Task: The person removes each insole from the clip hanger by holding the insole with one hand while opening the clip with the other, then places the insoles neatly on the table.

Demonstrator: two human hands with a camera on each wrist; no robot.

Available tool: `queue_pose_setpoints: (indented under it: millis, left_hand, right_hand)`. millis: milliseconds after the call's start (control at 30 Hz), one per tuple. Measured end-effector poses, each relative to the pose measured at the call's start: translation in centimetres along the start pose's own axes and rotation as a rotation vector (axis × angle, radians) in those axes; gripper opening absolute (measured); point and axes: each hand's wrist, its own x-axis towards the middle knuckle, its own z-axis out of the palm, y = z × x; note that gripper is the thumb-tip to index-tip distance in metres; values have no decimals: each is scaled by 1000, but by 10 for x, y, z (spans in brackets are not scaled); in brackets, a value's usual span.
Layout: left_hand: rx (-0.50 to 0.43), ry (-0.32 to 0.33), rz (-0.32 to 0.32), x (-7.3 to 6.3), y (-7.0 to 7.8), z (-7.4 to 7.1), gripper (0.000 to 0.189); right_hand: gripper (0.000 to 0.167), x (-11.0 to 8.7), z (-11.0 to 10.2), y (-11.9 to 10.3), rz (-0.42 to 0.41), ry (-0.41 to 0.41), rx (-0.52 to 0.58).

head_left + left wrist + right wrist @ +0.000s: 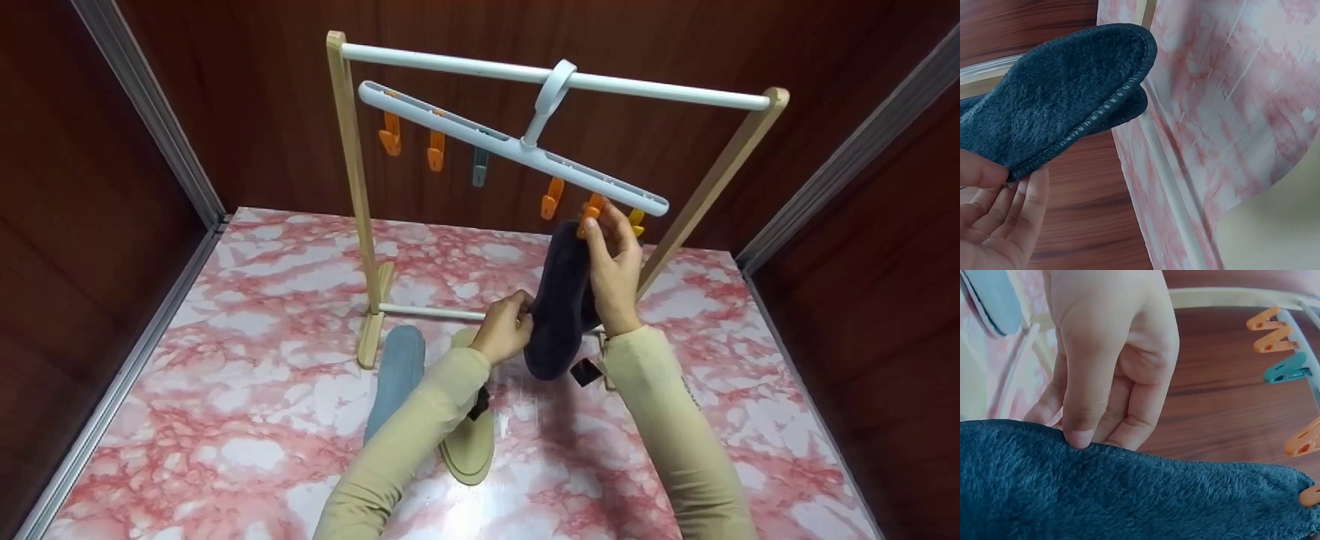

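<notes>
A dark fleecy insole [555, 315] with a stitched edge hangs lengthwise below the white hanger [480, 136]. My left hand [506, 328] pinches its side edge about midway, thumb on the fleece side, as the left wrist view shows. At the insole's upper end, my right hand [616, 270] pinches an orange clip [591, 216] on the hanger between thumb and fingers. In the right wrist view that orange clip [1310, 496] overlaps the insole's tip. A second dark insole [1129, 111] hangs just behind, mostly covered. Beside my right fingers is a yellow clip [637, 219].
The tilted hanger hooks over the white rail [465, 66] of a wooden rack. Two orange clips [435, 152], a grey-green clip [480, 166] and another orange clip [552, 199] dangle from it. A grey insole [401, 364] and a beige insole [470, 450] lie on the marbled surface.
</notes>
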Motion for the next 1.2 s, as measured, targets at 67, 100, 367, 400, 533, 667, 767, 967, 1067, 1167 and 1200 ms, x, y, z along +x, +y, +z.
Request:
queue_pose_setpoints:
  millis: [67,100,367,400,533,667,767,967,1067,1167,1200]
  left_hand:
    - [-32,-9,-19,-1,1,0,14]
    - [-45,-14,-26,-1,2,1,15]
    - [-87,-49,1,-5,1,3,14]
    - [-89,-56,4,-5,1,3,13]
    - [-93,-75,3,-7,1,4,9]
    - [-100,-76,1,-8,1,4,11]
    - [-88,-60,14,-8,1,5,13]
    - [-37,-64,43,-8,1,7,16]
    - [-52,-78,39,-8,3,6,16]
    - [-103,-92,17,-9,5,6,14]
    - [-121,-95,8,-9,5,6,14]
  right_hand:
    - [37,0,0,0,0,4,15]
    - [37,0,0,0,-1,6,14]
    - [36,-1,1,2,-9,15,30]
    - [36,-1,1,2,-13,14,35]
    - [36,-1,2,2,-21,11,42]
    - [37,-1,2,2,-14,10,38]
    - [38,-2,2,2,-6,7,42]
    - [38,-2,2,0,-4,12,45]
    - [38,-2,2,0,-5,14,49]
    - [37,-2,1,-1,-6,15,67]
    - [37,-2,1,-1,-7,15,71]
